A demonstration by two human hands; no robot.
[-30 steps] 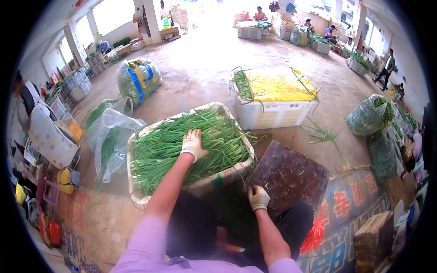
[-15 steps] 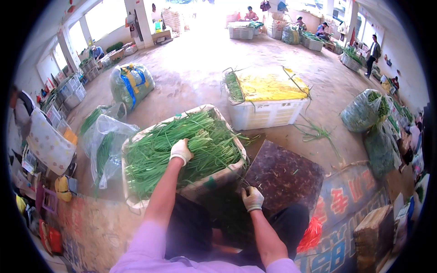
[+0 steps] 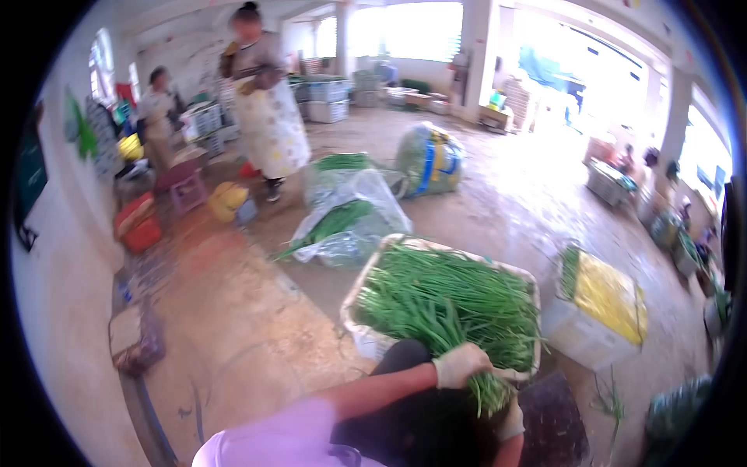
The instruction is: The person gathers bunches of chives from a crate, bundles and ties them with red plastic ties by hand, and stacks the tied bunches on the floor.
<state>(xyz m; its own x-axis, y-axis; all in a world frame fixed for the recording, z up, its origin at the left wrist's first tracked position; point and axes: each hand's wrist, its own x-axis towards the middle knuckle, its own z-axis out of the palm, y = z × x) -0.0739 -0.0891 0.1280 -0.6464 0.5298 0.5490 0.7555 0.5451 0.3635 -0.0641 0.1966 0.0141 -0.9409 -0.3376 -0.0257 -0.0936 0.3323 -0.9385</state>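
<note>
My left hand (image 3: pixel 461 366), in a pale glove, is closed around a bunch of long green chive-like stalks (image 3: pixel 489 394). The bunch's cut ends point down towards me, and its leaves reach back over the white crate (image 3: pixel 359 336). More loose stalks (image 3: pixel 459 288) fill that crate. Close beside the cut ends is my right hand (image 3: pixel 511 421), also gloved; its fingers are mostly hidden, so I cannot see what they grip. A dark mottled board (image 3: pixel 554 420) lies to the right of my right hand.
A white crate with a yellow cover (image 3: pixel 611 300) stands on the right. Beyond my crate are clear plastic bags of greens (image 3: pixel 354 226) and a stuffed bag with blue straps (image 3: pixel 430 159). A person (image 3: pixel 268 117) stands at the back left, near a purple stool (image 3: pixel 187 191).
The view has swung left. My left hand has gone from resting among the stalks to gripping a bunch at the crate's near edge, and my right hand has come up beside it.
</note>
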